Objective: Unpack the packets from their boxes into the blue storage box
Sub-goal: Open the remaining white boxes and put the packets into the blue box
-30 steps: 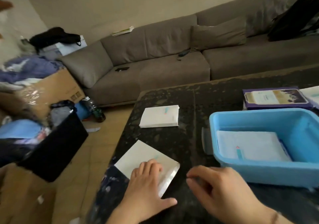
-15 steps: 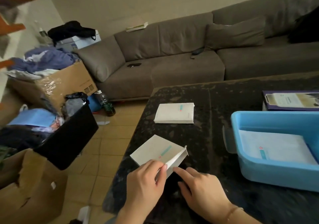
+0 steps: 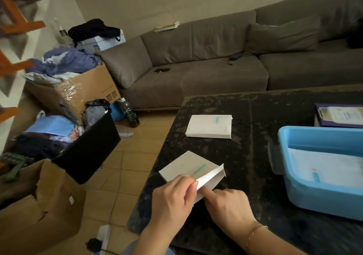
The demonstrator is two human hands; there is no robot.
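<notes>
Fingers (image 3: 191,184) of the left hand (image 3: 172,201) curl over the near corner of a small white box (image 3: 188,169) and pinch its raised end flap (image 3: 211,176), thumb beneath and fingertips on top; the right hand (image 3: 227,209) lies just beside them, its forefinger (image 3: 206,191) stretched out and touching the lower edge of the same flap, the other fingers loosely bent and holding nothing; the box rests on the black table (image 3: 255,117) directly ahead of both hands, its flap end tilted up; a second white box (image 3: 209,126) lies flat and closed farther beyond the fingertips, well apart from them; to the right of the right hand stands the blue storage box (image 3: 306,195), apart from the fingers, with a flat white packet (image 3: 330,166) lying inside it; behind that tub a purple box (image 3: 337,115) sits at the table's far right edge; beyond the table runs a grey sofa (image 3: 216,58); to the left of the left hand, on the tiled floor (image 3: 125,166), stand cardboard cartons (image 3: 39,211) and a black bin (image 3: 90,148) heaped with clothes.
</notes>
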